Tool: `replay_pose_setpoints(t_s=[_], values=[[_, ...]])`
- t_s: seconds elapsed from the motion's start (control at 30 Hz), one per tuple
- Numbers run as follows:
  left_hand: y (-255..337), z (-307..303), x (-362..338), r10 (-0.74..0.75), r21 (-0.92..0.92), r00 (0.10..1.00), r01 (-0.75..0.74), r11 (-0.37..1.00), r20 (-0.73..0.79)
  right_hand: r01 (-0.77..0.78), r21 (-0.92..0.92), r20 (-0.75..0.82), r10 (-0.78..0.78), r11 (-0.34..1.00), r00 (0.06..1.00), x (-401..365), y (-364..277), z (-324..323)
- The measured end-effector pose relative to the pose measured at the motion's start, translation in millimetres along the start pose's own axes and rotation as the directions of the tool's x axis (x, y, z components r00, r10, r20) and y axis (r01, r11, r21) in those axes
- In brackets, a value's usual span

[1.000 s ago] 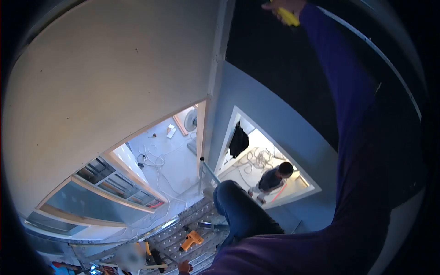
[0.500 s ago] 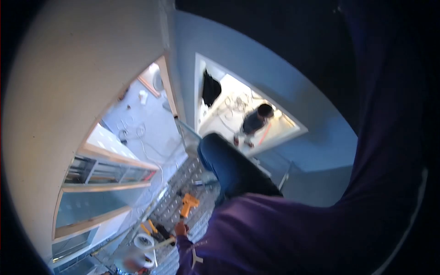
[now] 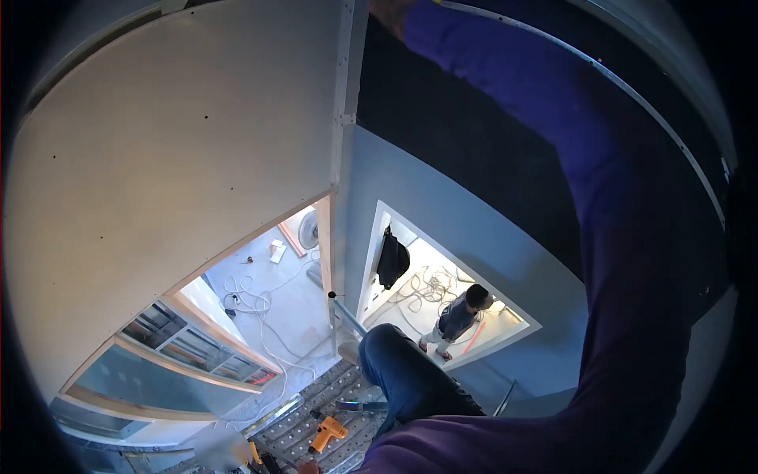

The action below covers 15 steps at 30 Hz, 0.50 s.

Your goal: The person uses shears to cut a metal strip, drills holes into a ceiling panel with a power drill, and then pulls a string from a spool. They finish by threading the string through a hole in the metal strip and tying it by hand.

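Note:
My right arm, in a purple sleeve, reaches up the right side and across the top. Its hand (image 3: pixel 392 16) is beside the top of the metal corner strip between the pale wall panel (image 3: pixel 197 142) and the dark panel (image 3: pixel 466 166); the frame's edge cuts off its fingers. Only a sliver of my left hand (image 3: pixel 309 468) shows at the bottom edge, fingers hidden. Just above it, an orange power drill (image 3: pixel 328 433) lies on the perforated metal platform (image 3: pixel 288 426). Left of that hand is a yellow-and-black handled tool (image 3: pixel 257 455), partly cut off.
My bent knee (image 3: pixel 403 367) rests over the platform. A doorway (image 3: pixel 276 276) opens onto a lower floor with cables and a fan (image 3: pixel 309 230). Through a wall opening, a person (image 3: pixel 458 320) stands below, near a hanging black bag (image 3: pixel 392 259). Timber-framed panels (image 3: pixel 158 371) stand lower left.
The view has tilted up, so the scene sits lower. My right hand now shows at the top; it was out of view. My left hand, near the drill before, has dropped to the bottom edge.

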<state>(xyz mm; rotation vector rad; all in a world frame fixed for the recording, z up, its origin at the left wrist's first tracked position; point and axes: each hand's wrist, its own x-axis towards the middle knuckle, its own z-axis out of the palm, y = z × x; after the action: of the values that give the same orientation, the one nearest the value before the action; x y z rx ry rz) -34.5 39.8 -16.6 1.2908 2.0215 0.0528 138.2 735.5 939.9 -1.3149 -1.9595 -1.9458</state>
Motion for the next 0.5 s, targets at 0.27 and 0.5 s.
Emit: replay_pose_setpoints(t_s=[0.27,0.5], values=[[26.9,1.3,14.6,-0.095,-0.172,0.995,0.091,0.981,-0.015,-0.421,0.86,0.459,-0.076,0.29,0.885,-26.9,42.1,73.3],[18.4,11.6,11.2,-0.086,-0.155,0.993,0.073,0.985,-0.076,-0.537,0.801,0.533,-0.097,-0.264,0.841,-128.9,-5.7,53.5]])
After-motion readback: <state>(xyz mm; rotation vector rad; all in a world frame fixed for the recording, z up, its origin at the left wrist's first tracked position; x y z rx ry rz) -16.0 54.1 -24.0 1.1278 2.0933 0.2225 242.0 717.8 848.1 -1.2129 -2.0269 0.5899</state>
